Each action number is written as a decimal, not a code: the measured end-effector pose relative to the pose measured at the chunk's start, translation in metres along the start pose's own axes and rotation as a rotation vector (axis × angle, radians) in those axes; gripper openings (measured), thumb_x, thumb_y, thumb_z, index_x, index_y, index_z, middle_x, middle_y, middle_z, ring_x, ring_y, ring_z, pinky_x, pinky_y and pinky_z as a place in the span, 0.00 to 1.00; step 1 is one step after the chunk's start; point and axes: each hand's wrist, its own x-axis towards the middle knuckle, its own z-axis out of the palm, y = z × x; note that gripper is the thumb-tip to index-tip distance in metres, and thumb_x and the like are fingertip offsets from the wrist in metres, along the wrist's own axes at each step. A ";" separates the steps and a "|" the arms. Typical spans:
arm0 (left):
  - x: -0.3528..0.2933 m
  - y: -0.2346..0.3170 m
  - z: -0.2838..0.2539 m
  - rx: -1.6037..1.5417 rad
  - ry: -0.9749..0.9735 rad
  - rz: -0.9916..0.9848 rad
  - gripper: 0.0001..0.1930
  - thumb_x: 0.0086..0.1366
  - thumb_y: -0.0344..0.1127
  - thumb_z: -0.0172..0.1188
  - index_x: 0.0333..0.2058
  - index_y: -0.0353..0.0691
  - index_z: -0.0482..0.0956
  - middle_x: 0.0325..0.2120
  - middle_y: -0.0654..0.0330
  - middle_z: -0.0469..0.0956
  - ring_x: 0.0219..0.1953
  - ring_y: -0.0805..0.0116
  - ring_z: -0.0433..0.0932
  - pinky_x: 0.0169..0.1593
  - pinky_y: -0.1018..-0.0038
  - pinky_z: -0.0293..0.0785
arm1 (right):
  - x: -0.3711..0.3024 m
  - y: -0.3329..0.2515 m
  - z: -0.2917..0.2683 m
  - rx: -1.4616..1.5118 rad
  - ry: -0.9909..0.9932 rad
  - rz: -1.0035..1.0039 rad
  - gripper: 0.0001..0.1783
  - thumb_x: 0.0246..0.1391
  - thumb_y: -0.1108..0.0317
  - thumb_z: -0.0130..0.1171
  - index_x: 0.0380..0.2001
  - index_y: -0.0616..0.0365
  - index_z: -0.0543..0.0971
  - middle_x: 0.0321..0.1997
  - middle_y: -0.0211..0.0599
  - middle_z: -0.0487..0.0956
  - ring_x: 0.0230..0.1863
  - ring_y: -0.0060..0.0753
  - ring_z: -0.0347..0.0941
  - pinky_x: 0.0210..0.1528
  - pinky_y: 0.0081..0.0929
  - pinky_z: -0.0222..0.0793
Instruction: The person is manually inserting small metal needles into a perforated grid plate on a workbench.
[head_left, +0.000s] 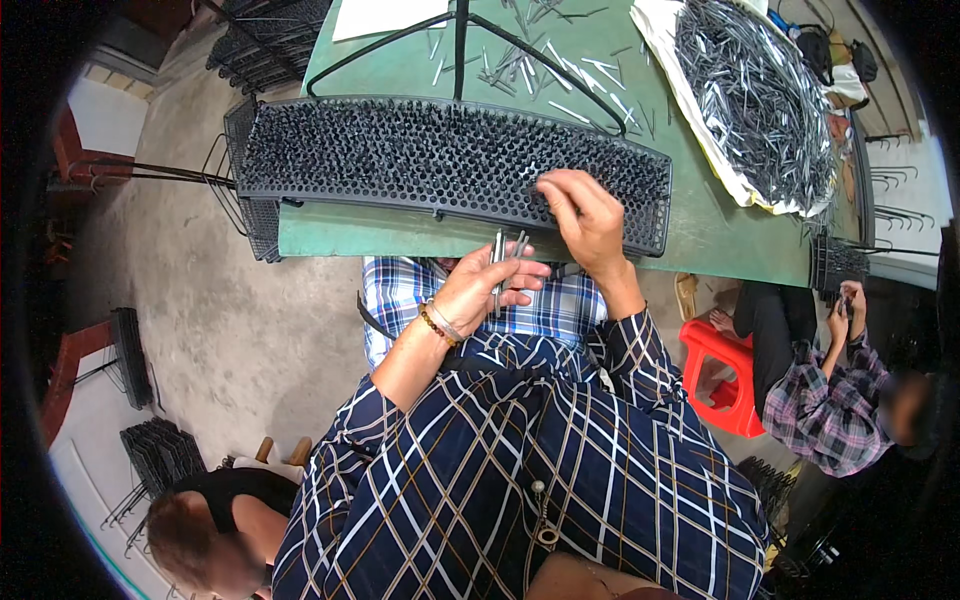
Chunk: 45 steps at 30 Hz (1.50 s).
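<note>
My left hand [490, 283] is closed around several thin grey metal sticks [499, 245], their ends poking up past the thumb and fingers. It hovers just off the table's near edge. A long black rack [400, 150], full of small holes, lies along that edge, and dark pieces stand in many of the holes. Over the rack's right part is my right hand [588, 215], with thumb and forefinger pinched together at the holes. What the pinch holds is hidden, though a small bright spot shows beside the fingertips.
A white sack [735, 165] heaped with metal sticks [755, 100] lies open at the right of the green table [700, 235]. Loose sticks [560, 70] scatter behind the rack's black wire frame [461, 60]. A co-worker [835, 400] sits right by a red stool [722, 375]; another person [225, 530] is lower left.
</note>
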 end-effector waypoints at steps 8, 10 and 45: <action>-0.001 0.000 0.000 0.009 -0.005 0.004 0.13 0.67 0.34 0.49 0.47 0.35 0.67 0.42 0.49 0.76 0.39 0.68 0.78 0.38 0.77 0.76 | 0.002 -0.014 0.005 -0.193 -0.031 0.008 0.06 0.45 0.72 0.62 0.29 0.60 0.79 0.34 0.37 0.75 0.28 0.36 0.73 0.30 0.28 0.69; -0.001 -0.001 0.000 0.009 -0.011 0.003 0.13 0.67 0.34 0.49 0.47 0.35 0.67 0.42 0.49 0.76 0.39 0.68 0.78 0.38 0.77 0.76 | 0.001 -0.015 0.004 -0.210 -0.068 0.031 0.06 0.44 0.72 0.63 0.29 0.60 0.79 0.35 0.37 0.75 0.27 0.36 0.73 0.30 0.28 0.69; -0.007 0.000 -0.004 -0.070 -0.002 0.032 0.17 0.66 0.30 0.44 0.52 0.32 0.63 0.44 0.47 0.75 0.42 0.64 0.77 0.43 0.71 0.76 | 0.010 -0.031 0.009 0.398 0.007 0.513 0.07 0.50 0.72 0.62 0.32 0.64 0.80 0.28 0.31 0.79 0.25 0.16 0.71 0.26 0.14 0.66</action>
